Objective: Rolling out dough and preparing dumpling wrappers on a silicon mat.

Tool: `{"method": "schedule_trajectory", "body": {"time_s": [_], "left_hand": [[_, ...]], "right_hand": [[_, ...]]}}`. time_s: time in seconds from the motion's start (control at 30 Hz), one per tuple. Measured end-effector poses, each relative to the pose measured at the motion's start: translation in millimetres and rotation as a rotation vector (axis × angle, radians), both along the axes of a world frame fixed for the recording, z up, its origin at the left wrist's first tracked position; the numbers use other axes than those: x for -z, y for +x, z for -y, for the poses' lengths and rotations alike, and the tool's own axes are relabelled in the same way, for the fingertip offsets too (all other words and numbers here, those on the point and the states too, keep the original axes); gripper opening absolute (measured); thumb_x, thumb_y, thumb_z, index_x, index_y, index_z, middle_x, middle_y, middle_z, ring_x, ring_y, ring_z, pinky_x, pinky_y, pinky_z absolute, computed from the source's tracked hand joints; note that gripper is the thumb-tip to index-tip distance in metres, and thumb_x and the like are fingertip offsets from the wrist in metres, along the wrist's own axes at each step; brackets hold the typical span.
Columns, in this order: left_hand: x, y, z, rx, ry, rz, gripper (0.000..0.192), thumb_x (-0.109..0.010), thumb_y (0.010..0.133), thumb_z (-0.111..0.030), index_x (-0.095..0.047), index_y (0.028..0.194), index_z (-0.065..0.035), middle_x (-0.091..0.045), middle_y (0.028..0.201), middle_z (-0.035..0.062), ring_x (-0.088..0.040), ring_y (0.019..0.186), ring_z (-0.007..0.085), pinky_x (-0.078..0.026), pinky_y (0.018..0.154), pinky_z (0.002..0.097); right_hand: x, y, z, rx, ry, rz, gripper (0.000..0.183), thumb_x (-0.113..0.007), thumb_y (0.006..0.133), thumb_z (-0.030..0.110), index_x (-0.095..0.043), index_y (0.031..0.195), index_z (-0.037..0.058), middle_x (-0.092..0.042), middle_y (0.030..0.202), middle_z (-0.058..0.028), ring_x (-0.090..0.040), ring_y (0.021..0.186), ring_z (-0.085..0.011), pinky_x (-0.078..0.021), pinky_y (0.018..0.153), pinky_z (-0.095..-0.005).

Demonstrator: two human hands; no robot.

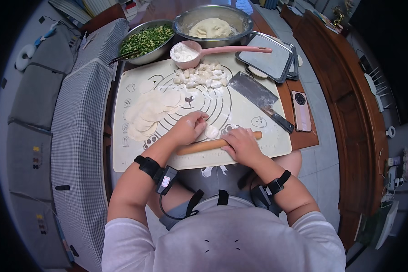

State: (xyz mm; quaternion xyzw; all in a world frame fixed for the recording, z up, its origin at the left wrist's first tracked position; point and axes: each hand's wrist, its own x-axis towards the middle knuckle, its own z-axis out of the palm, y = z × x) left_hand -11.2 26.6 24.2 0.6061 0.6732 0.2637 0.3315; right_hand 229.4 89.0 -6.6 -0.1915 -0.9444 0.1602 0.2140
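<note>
A wooden rolling pin (200, 147) lies slantwise near the front edge of the pastry mat (268, 142). My right hand (243, 144) rests over its right part, fingers wrapped across the wood. Just beyond the pin sits a small flattened dough piece (211, 132), dusted with flour. My left hand (190, 127) hovers beside this dough with curled fingers; whether anything is between them is hidden. Several rolled dough wrappers (149, 114) overlap at the mat's left. Cut dough lumps (202, 75), floured, are heaped toward the back.
A cleaver (255, 91) lies on the right, its handle toward me. Behind are a pink flour scoop (187, 64), a bowl of chopped green filling (146, 40) with chopsticks, and a steel bowl (182, 29) of dough. Stacked trays (268, 56) and a phone (301, 110) occupy the right side.
</note>
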Motion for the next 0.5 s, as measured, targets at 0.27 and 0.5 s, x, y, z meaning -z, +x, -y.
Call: {"method": "schedule_trajectory", "body": {"time_s": [0.27,0.5], "left_hand": [[22,11,28,0.025,0.217,-0.591,0.054,-0.056,0.095,-0.031,-0.045,0.14,-0.0039,-0.042,0.145,0.0224,-0.039,0.134,0.0418,-0.03,0.113,0.0486],[24,-8,-35,-0.141,0.316,-0.678,0.058,-0.052,0.096,-0.036,-0.042,0.145,-0.0059,-0.034,0.151,0.0224,-0.028,0.142,0.0402,-0.022,0.117,0.0505]], "right_hand": [[-14,-17,0,0.119,-0.061,0.109,0.042,-0.066,0.086,0.034,-0.061,0.122,0.0115,-0.055,0.118,-0.0084,-0.049,0.114,-0.0279,-0.0369,0.093,-0.0455],[-12,-70,-60,0.391,-0.037,0.276,0.061,-0.045,0.099,0.043,-0.035,0.15,0.0106,-0.02,0.158,-0.0232,-0.014,0.148,-0.0389,-0.0137,0.119,-0.0518]]}}
